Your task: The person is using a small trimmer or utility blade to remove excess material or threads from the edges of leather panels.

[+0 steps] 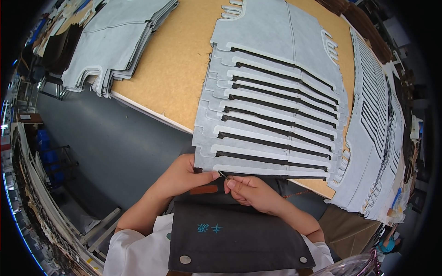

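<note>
Light grey fabric panels lie in a fanned, overlapping pile on the table, each layer showing a black strip along its near edge. At the near left corner of the lowest panel, my left hand is closed on the edge, thumb on top. Just right of it, my right hand pinches a thin metal tool, its tip at the end of the black strip by my left thumb. Most of the tool is hidden in my fingers, so its exact kind is unclear.
A tan tabletop bears a stack of grey panels at the far left and another fanned pile at the right. Brown fabric hangs at the lower right. Metal frames stand at the lower left.
</note>
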The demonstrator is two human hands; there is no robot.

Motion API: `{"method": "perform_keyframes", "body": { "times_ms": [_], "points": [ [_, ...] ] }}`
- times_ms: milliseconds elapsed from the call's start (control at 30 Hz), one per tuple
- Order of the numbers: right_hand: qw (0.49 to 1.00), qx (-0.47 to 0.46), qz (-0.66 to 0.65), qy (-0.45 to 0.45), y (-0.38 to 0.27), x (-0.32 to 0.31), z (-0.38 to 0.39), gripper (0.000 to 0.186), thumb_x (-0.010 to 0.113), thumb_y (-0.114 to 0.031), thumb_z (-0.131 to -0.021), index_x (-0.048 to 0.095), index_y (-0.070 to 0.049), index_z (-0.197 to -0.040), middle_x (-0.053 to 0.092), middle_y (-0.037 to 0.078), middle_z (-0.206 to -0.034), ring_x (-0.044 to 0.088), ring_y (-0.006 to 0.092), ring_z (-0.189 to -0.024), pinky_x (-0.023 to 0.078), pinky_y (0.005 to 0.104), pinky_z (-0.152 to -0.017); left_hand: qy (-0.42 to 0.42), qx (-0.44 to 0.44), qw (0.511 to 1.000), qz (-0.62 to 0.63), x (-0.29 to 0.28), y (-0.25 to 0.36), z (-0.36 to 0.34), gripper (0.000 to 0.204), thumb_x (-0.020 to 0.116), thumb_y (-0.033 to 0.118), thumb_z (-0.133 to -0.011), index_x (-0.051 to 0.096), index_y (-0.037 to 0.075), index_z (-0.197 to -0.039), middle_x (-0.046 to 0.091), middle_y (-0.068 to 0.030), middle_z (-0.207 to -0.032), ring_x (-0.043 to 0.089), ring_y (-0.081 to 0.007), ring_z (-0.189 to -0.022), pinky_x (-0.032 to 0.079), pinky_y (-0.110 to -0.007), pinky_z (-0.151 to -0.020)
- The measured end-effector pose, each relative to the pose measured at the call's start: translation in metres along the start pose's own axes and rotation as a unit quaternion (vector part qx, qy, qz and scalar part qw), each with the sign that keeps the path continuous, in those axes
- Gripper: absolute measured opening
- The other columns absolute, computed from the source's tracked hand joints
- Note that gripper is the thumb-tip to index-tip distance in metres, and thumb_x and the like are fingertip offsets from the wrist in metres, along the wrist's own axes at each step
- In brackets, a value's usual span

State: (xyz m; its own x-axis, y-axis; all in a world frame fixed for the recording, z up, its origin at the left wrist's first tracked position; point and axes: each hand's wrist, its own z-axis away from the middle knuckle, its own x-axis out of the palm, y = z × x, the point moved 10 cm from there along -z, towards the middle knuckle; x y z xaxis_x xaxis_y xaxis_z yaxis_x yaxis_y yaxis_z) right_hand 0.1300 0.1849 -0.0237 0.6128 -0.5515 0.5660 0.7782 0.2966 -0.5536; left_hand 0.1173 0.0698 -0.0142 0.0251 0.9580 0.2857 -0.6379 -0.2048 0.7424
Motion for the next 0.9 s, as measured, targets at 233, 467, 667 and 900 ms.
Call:
{"method": "perform_keyframes", "body": {
  "times_ms": [233,467,667,900],
  "points": [
    [1.0,-0.004,-0.005,-0.008,0.002,0.001,0.0,0.03,0.04,-0.033,-0.1,0.049,-0.006,-0.09,0.028,-0.008,-0.06,0.024,0.0033,-0.053,0.021,0.0187,-0.047,-0.007,0.01,1.0,0.008,0.0,-0.002,-0.002,0.025,0.066,0.007,-0.082,0.064,0.001,-0.106,0.066,-0.0023,-0.097,0.058,-0.0071,-0.089,0.046,-0.023,-0.08],
    [1.0,-0.007,-0.021,-0.016,0.002,0.002,-0.001,0.03,0.04,-0.032,-0.1,0.048,-0.005,-0.09,0.029,-0.007,-0.061,0.024,0.0033,-0.053,0.021,0.0185,-0.047,-0.009,0.014,1.0,0.021,0.002,0.0,-0.002,0.026,0.066,0.008,-0.084,0.063,0.0,-0.108,0.065,-0.0023,-0.099,0.057,-0.0074,-0.091,0.045,-0.024,-0.082],
    [1.0,-0.005,-0.011,-0.006,0.004,0.0,-0.001,0.03,0.039,-0.032,-0.1,0.049,-0.005,-0.091,0.029,-0.007,-0.062,0.024,0.0035,-0.053,0.022,0.0185,-0.048,-0.007,0.004,1.0,0.018,0.0,-0.006,-0.002,0.026,0.065,0.008,-0.084,0.063,0.0,-0.109,0.065,-0.0029,-0.101,0.057,-0.0078,-0.093,0.045,-0.024,-0.083],
    [1.0,0.013,0.002,0.0,0.004,-0.002,0.001,0.03,0.039,-0.031,-0.1,0.052,-0.004,-0.096,0.031,-0.007,-0.062,0.026,0.0035,-0.054,0.024,0.0183,-0.048,-0.044,0.012,0.997,0.066,-0.017,-0.021,0.002,0.02,0.062,0.017,-0.089,0.065,0.001,-0.1,0.066,-0.0038,-0.091,0.059,-0.0094,-0.081,0.047,-0.025,-0.077]
  ]
}}
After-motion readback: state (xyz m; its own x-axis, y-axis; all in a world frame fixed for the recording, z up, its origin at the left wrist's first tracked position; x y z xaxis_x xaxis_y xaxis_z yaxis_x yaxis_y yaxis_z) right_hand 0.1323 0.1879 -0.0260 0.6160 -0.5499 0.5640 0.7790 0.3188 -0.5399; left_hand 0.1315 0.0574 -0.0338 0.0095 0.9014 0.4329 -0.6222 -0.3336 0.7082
